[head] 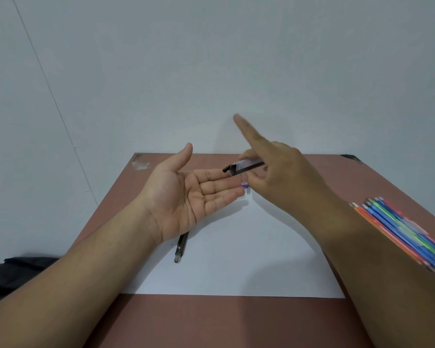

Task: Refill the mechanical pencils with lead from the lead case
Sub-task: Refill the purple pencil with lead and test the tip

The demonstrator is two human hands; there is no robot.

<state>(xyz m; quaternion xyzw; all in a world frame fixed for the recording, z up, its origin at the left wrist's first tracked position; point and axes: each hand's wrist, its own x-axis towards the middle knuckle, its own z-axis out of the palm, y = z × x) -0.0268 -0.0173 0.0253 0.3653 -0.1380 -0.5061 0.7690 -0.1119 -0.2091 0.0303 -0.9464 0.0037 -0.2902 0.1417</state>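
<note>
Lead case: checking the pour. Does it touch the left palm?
Apart. The head view shows the lead case, held in the right hand, hovering above the left hand fingers.

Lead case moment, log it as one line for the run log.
right hand: holds lead case, open end over left palm | left hand: open, palm up | black pencil: on white sheet | coloured pencils: right edge

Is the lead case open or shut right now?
Open: the lead case, held by the right hand, has its black cap flipped out over the left hand.
</note>
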